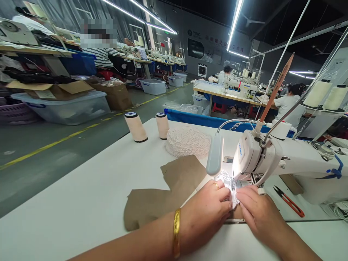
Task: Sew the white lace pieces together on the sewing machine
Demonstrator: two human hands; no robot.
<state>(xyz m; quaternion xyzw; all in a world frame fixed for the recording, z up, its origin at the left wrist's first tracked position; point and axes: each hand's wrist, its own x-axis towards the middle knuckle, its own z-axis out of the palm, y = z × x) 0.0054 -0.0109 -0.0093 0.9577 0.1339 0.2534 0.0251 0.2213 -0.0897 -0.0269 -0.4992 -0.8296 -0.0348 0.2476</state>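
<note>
A strip of white lace trim (pixel 234 201) lies under the needle area of a white sewing machine (pixel 246 152), lit by a gooseneck lamp (pixel 214 156). My left hand (pixel 208 208), with a ring and a gold bangle, is closed on the lace from the left, fingertips pressed together. From the right, my right hand (pixel 258 210) pinches the lace's other edge close to the presser foot. Brown fabric (pixel 154 203) spreads over the table to the left and partly beneath my left hand. My fingers hide much of the lace and the needle.
Two thread cones, one larger (pixel 136 127) and one smaller (pixel 162 126), stand behind the fabric beside a heap of lace (pixel 187 141). Red-handled thread snips (pixel 289 202) lie right of my right hand. A brown pencil (pixel 277 87) sticks up from the machine. Other people sit at machines beyond.
</note>
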